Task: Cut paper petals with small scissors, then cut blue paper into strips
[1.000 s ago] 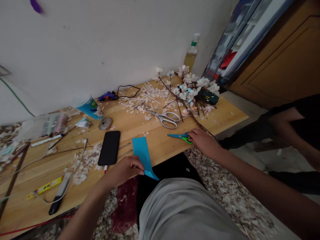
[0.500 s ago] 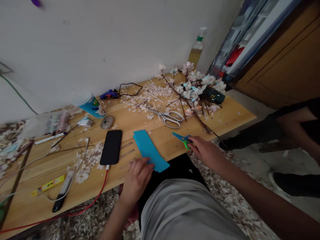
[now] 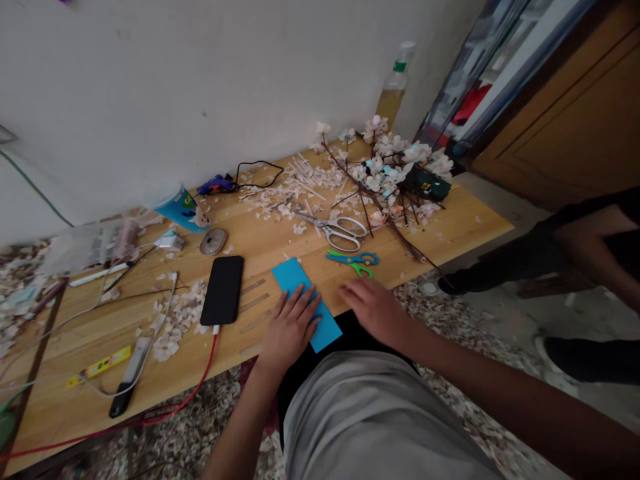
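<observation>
My left hand [image 3: 291,327] lies flat on a folded strip of blue paper [image 3: 327,331], fingers stretched across its middle. The paper rests at the table's front edge, its near end reaching past the edge. My right hand [image 3: 373,307] hovers just right of the paper, with its fingers loosely bent and nothing seen in them. Beyond it, small blue and green scissors [image 3: 356,260] lie on the table, apart from the hand. Larger scissors with white handles [image 3: 343,233] lie behind them.
A flowering branch [image 3: 385,180] spreads over the right rear, near a bottle [image 3: 393,97]. At left lie a phone [image 3: 223,290] on a red cable, a knife [image 3: 131,377] and a yellow packet [image 3: 103,365]. A blue cup [image 3: 180,208] stands behind. Another person's legs [image 3: 525,257] are at right.
My right hand has let go of the blue and green scissors, now on the table, and moved left towards the paper. My left hand has spread flat further up the paper.
</observation>
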